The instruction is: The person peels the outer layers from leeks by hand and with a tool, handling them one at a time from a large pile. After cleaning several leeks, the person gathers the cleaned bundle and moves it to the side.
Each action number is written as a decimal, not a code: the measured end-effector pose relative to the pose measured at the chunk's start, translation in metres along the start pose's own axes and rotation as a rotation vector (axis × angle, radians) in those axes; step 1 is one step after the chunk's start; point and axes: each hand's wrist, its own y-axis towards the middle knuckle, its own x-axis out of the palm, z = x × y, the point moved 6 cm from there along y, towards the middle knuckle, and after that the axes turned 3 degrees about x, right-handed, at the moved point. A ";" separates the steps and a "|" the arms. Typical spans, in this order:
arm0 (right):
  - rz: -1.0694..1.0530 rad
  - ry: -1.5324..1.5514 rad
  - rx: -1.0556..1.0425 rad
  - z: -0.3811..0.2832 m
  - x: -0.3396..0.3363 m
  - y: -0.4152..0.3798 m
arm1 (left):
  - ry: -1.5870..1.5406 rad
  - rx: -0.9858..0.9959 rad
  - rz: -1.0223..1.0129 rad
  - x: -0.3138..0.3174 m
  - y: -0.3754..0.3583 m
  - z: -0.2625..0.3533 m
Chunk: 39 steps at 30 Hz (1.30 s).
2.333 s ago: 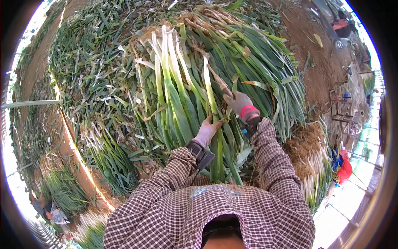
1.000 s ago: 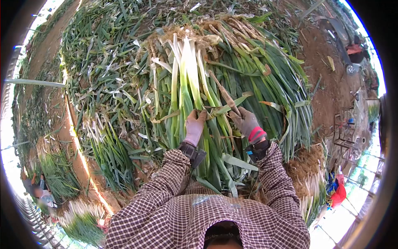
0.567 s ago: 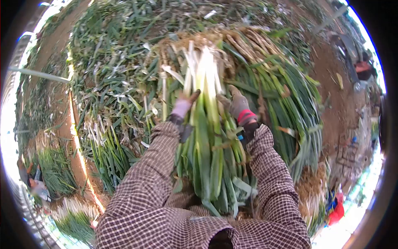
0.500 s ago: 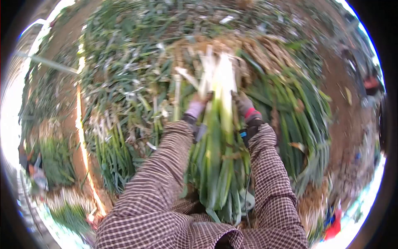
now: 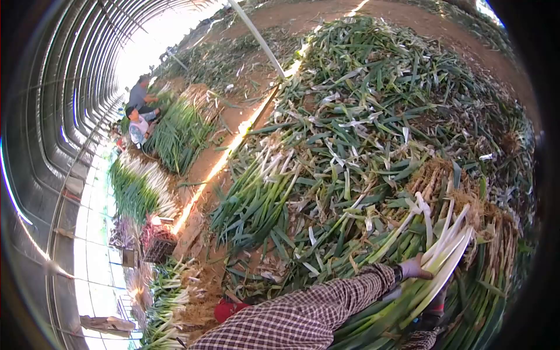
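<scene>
A bunch of green onions (image 5: 446, 256), with white stalks and long green leaves, lies tilted at the lower right. My left hand (image 5: 417, 269), in a pale glove or sleeve with bare-looking fingers, is closed around the white part of the stalks. Beneath the bunch, my right hand (image 5: 436, 301) shows only a bit of dark glove with red; its fingers are hidden behind the stalks. A row of untrimmed green onions (image 5: 490, 256) with brown roots lies just beyond the bunch.
A heap of stripped leaves (image 5: 373, 111) spreads ahead. To its left lies a small pile of green onions (image 5: 256, 204). A pole (image 5: 256, 35) rises from a bright strip on the soil. Two people (image 5: 140, 114) work at another pile; a crate (image 5: 158, 242) stands nearer.
The view has swung to the left, so the tunnel wall and two people now show. The bunch and both hands appear lower right, and the right hand is more hidden.
</scene>
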 end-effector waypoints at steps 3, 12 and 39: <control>-0.192 0.288 0.042 -0.008 0.033 -0.041 | -0.085 0.046 -0.107 0.006 -0.015 0.004; -0.259 0.072 -0.256 -0.122 0.151 -0.169 | -0.100 0.444 0.419 -0.094 -0.246 0.132; 0.390 -0.579 0.074 -0.021 -0.084 -0.200 | 0.888 0.089 -0.042 -0.073 -0.173 -0.005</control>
